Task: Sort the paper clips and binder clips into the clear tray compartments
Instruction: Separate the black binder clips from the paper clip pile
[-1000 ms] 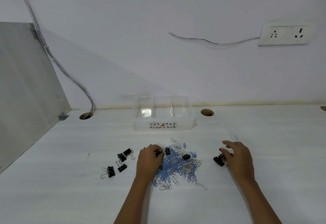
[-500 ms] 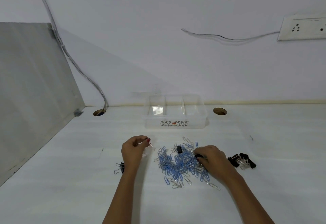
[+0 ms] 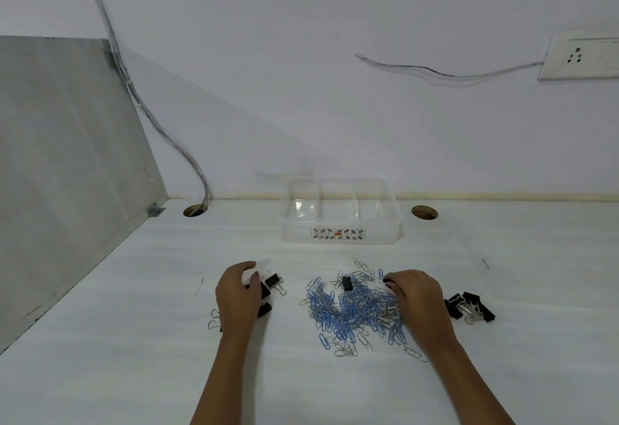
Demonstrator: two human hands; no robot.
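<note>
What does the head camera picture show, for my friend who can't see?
Two hands work over a white desk: the right hand rests on a pile of blue and silver paper clips, the left hand over black binder clips. A clear tray sits behind them.

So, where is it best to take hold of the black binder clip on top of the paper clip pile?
Probably pinch the binder clip by its black body, from above: it lies exposed on top of the paper clip pile, and its wire handles are hard to make out.
</note>
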